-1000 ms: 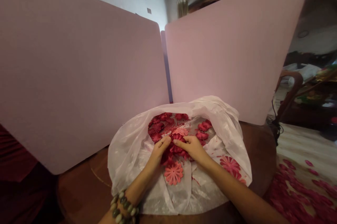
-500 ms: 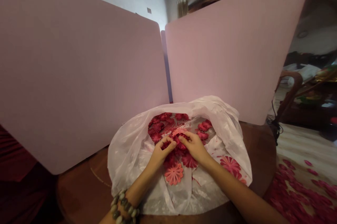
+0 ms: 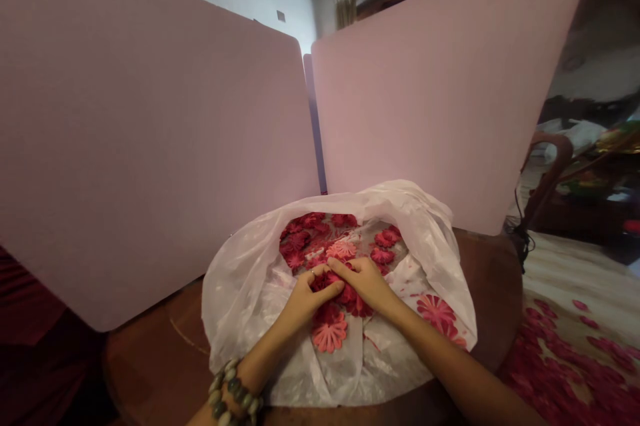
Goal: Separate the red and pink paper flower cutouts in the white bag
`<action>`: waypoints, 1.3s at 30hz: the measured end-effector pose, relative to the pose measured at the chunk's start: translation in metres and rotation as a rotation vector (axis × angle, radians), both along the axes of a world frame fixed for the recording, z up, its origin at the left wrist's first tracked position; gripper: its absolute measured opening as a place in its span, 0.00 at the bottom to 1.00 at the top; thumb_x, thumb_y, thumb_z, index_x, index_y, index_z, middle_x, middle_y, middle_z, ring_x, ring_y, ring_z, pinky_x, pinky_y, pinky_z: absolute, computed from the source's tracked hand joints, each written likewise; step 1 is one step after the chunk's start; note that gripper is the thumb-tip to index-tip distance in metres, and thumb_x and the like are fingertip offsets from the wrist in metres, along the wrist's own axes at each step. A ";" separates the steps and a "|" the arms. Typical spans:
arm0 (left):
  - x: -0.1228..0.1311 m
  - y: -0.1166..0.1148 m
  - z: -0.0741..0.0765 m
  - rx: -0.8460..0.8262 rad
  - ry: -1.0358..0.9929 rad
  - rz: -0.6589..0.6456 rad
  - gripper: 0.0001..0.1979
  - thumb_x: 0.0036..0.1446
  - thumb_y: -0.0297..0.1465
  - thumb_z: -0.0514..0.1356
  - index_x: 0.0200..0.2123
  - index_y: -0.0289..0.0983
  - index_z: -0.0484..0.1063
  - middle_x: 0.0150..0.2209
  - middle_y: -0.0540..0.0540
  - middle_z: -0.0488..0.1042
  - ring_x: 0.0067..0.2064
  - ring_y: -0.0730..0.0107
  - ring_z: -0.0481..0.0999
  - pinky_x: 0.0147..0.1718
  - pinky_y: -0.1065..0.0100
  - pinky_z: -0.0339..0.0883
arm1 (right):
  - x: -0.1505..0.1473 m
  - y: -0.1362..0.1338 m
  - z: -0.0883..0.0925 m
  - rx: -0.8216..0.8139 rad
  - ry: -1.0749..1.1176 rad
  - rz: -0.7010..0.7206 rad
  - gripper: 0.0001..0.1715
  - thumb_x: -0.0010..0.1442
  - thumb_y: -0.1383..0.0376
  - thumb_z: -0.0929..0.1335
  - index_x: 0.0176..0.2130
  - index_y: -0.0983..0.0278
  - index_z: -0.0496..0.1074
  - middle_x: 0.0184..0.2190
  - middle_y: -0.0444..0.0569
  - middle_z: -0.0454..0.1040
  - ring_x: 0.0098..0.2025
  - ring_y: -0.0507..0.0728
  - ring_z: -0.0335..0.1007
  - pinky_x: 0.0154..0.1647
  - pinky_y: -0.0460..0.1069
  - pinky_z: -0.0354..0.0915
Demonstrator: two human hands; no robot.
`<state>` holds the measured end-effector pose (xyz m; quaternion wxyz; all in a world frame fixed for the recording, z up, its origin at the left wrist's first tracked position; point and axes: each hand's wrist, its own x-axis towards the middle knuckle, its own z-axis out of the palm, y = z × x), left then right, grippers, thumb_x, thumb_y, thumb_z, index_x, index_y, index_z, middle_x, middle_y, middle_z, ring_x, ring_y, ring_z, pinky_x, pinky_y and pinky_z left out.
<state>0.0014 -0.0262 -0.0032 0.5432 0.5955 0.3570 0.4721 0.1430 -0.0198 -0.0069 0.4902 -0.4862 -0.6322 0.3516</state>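
Note:
My left hand [image 3: 311,294] and my right hand [image 3: 364,285] meet over the open mouth of a white plastic bag [image 3: 235,306]. Their fingertips are pinched together on a dark red flower cutout [image 3: 330,281], mostly covered by the fingers. A bead bracelet circles my left wrist, and a ring is on that hand. Just below the fingers lies a coral flower cutout [image 3: 329,334]. A lighter coral one [image 3: 342,250] sits right behind them. More red flower cutouts [image 3: 300,239] are heaped inside the bag, and a pink-red one [image 3: 436,310] rests at its right side.
The bag stands on a round brown wooden table [image 3: 155,339]. Two tall pink panels [image 3: 165,133] rise behind it, a narrow gap between them. Many red pieces [image 3: 565,359] are spread over the floor at the right, near a wooden chair [image 3: 553,153] and a black cable [image 3: 523,239].
My hands have come closer together, the right fingers reaching over toward the left ones. The coral flower behind them shows more fully. The view has shifted slightly.

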 end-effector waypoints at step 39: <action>-0.009 0.010 -0.004 0.375 0.126 0.125 0.06 0.48 0.34 0.64 0.29 0.39 0.77 0.35 0.44 0.77 0.41 0.58 0.73 0.47 0.59 0.63 | -0.001 0.002 -0.001 0.036 0.124 0.111 0.26 0.51 0.47 0.67 0.18 0.62 0.56 0.17 0.38 0.52 0.21 0.49 0.48 0.22 0.46 0.46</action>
